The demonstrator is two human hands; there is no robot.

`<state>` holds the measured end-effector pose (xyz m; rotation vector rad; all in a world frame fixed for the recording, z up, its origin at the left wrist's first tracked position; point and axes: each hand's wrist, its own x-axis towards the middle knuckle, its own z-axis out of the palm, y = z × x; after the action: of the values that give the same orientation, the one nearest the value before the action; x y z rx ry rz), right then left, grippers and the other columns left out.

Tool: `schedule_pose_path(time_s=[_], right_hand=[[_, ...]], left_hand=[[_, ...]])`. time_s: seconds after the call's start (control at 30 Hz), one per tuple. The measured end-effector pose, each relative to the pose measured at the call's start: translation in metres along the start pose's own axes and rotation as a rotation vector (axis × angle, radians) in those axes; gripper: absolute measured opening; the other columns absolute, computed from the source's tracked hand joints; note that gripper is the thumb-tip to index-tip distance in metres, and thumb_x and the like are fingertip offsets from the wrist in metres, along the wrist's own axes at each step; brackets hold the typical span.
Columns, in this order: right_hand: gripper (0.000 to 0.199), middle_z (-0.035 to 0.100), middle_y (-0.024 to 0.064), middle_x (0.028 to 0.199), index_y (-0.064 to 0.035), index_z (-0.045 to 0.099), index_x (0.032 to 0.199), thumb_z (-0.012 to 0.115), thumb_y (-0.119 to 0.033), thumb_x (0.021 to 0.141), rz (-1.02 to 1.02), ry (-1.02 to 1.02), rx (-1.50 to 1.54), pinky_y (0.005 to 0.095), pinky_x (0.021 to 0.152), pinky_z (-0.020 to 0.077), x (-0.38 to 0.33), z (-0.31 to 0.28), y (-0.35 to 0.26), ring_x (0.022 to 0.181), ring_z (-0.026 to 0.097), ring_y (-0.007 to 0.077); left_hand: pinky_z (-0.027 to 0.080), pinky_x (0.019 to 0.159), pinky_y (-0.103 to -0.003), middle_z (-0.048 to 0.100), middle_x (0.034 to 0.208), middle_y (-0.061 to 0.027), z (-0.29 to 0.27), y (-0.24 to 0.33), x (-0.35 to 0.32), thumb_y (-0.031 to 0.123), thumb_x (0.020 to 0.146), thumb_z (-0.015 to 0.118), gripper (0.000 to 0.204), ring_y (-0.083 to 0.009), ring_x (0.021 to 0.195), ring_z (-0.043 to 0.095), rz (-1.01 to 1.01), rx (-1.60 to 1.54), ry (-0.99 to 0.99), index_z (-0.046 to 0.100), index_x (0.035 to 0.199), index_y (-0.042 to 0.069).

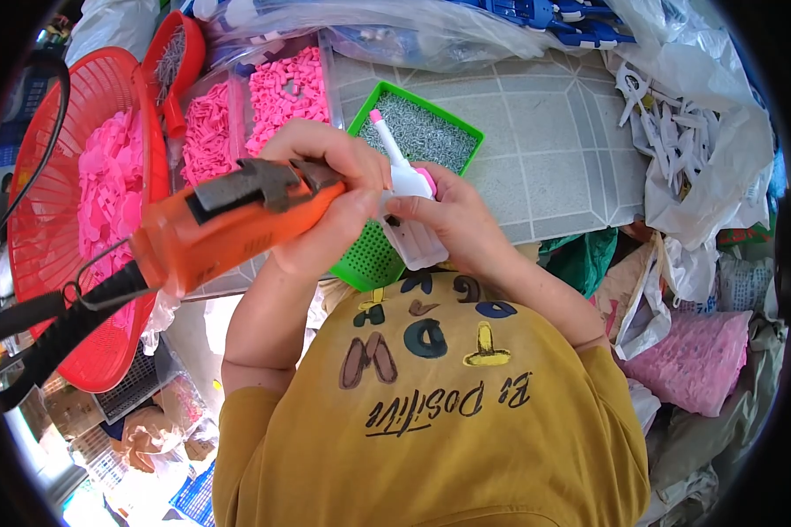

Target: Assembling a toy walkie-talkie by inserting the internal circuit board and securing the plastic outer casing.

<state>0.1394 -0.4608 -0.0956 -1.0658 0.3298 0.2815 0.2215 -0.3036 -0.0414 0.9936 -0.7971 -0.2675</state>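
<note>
My left hand (330,180) is wrapped round an orange power screwdriver (228,228), whose black cord runs off to the left. Its tip end meets a white hollow plastic part (416,241), but the exact contact is hidden by my fingers. My right hand (453,211) grips that part from the right side, thumb across it. A narrow white neck with a pink tip (377,117) sticks up from the part, and a bit of pink shows by my right fingers. Just beyond, a green tray (477,140) holds many small metal screws.
At left, a red basket (44,228) holds pink pieces, beside a red scoop (174,119) of metal pins. Clear bins hold small pink parts (286,92). A green perforated basket (365,259) sits under my hands. White plastic parts (677,136) lie in a bag at right.
</note>
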Motion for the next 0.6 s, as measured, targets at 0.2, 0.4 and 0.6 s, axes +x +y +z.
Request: schedule_pose_path(time_s=[0.2,0.4,0.6], right_hand=[[0.043,0.068,0.0082,0.099,0.0031,0.06,0.121,0.074,-0.014,0.085,-0.094,0.1,-0.046,0.0298,0.08,0.0532,0.002,0.003,0.005,0.089,0.066,0.0148],[0.051,0.07,0.0127,0.102,0.0046,0.057,0.124,0.078,-0.018,0.083,-0.201,0.267,-0.208,0.0302,0.077,0.0545,0.008,-0.012,-0.003,0.09,0.067,0.0161],[0.045,0.065,0.0118,0.114,0.002,0.048,0.132,0.067,-0.012,0.093,-0.191,0.14,0.232,0.035,0.08,0.0573,0.014,-0.014,-0.014,0.095,0.069,0.0213]], left_hand=[[0.053,0.077,-0.039,0.059,0.074,-0.007,0.008,-0.003,0.001,-0.004,0.081,0.065,0.031,-0.0183,0.07,0.061,0.059,0.163,0.137,0.048,0.107,0.003],[0.052,0.077,-0.04,0.055,0.07,-0.0063,0.0,0.0,-0.014,-0.01,0.082,0.058,0.036,-0.0193,0.068,0.058,0.116,0.152,0.209,0.044,0.114,0.0],[0.044,0.074,-0.039,0.051,0.066,-0.006,-0.015,-0.025,-0.03,-0.002,0.081,0.055,0.032,-0.018,0.062,0.052,-0.111,0.338,0.326,0.048,0.112,0.002]])
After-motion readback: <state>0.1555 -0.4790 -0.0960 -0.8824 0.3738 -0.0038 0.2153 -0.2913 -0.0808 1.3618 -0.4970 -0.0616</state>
